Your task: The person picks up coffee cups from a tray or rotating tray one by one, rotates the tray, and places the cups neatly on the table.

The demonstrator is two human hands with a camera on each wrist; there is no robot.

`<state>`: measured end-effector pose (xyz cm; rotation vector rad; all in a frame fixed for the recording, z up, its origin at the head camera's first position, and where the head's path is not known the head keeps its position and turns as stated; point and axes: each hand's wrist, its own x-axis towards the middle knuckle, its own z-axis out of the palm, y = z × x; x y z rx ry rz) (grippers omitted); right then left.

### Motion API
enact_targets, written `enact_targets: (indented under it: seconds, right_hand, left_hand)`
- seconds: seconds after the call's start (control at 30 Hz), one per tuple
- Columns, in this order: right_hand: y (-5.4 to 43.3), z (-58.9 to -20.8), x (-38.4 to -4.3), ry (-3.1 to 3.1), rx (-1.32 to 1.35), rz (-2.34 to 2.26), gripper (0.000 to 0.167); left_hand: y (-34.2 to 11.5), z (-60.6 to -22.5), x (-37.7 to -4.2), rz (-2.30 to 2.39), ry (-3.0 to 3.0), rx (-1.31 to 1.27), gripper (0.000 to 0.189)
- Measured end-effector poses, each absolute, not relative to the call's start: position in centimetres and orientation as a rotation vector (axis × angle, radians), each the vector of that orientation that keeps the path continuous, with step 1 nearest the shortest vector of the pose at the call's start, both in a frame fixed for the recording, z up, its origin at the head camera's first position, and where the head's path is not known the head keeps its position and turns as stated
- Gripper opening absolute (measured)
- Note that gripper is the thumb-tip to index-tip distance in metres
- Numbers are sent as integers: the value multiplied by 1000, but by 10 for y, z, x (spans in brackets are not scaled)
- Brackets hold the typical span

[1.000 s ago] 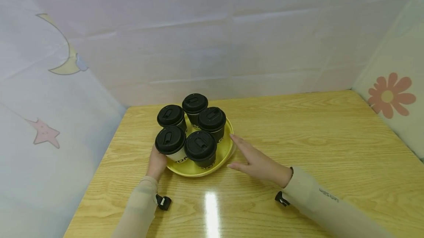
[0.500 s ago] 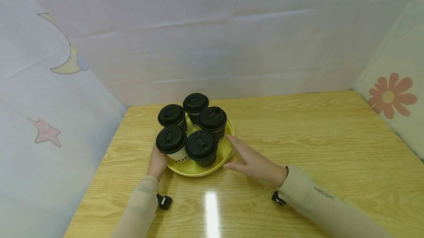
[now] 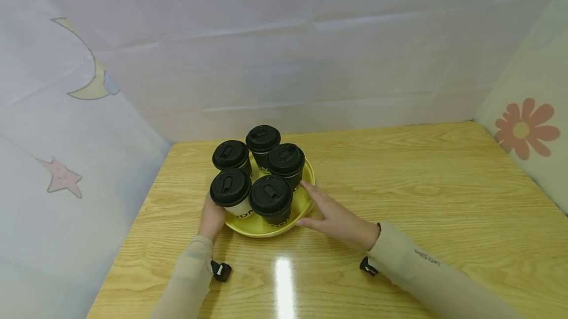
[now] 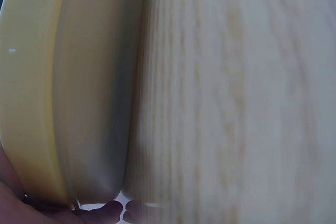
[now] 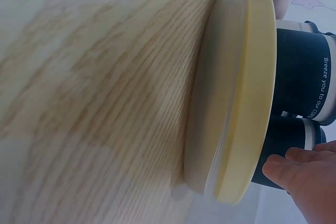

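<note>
A round yellow plate (image 3: 302,206) carries several paper cups with black lids, all upright. A white-sided cup (image 3: 230,189) stands at its front left and a dark cup (image 3: 270,195) at its front. On the right is another dark cup (image 3: 286,161). My left hand (image 3: 211,218) holds the plate's left edge; in the left wrist view fingers (image 4: 107,212) curl around its underside. My right hand (image 3: 335,216) is at the right rim, thumb apart and fingers extended. In the right wrist view its fingers (image 5: 281,169) are beside a dark cup (image 5: 281,145); contact is unclear.
The plate sits on a wood-grain table (image 3: 412,176). A pale sheet (image 3: 310,62) hangs behind it, and a printed sheet (image 3: 62,131) stands at the left. Two more dark cups, back left (image 3: 230,155) and back (image 3: 263,139), stand on the plate.
My right hand has moved left, from just outside the plate to its right rim. The left hand, plate and cups have hardly moved.
</note>
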<state>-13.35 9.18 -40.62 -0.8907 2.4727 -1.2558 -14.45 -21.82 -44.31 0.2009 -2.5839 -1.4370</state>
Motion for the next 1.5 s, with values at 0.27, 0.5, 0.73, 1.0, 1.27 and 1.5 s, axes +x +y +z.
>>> enact_targets:
  seconds: [0.27, 0.5, 0.73, 1.0, 1.27, 1.5]
  right_hand:
    - [85, -408, -135, 2460, -885, -1276, 91]
    - [81, -410, -136, 2446, -873, -1273, 93]
    - [75, -409, -136, 2442, -854, -1301, 93]
    - [65, -412, -136, 2432, -815, -1350, 93]
    - [56, -415, -135, 2402, -833, -1476, 94]
    - [48, -416, -132, 2400, -806, -1580, 93]
  left_hand:
    - [-217, -443, -145, -1398, -2581, 184, 29]
    - [-218, -443, -146, -1401, -2581, 175, 28]
    - [-218, -444, -146, -1407, -2583, 192, 29]
    - [-217, -444, -146, -1400, -2569, 183, 31]
    - [-217, -445, -146, -1402, -2551, 167, 29]
    - [-218, -446, -147, -1387, -2548, 149, 29]
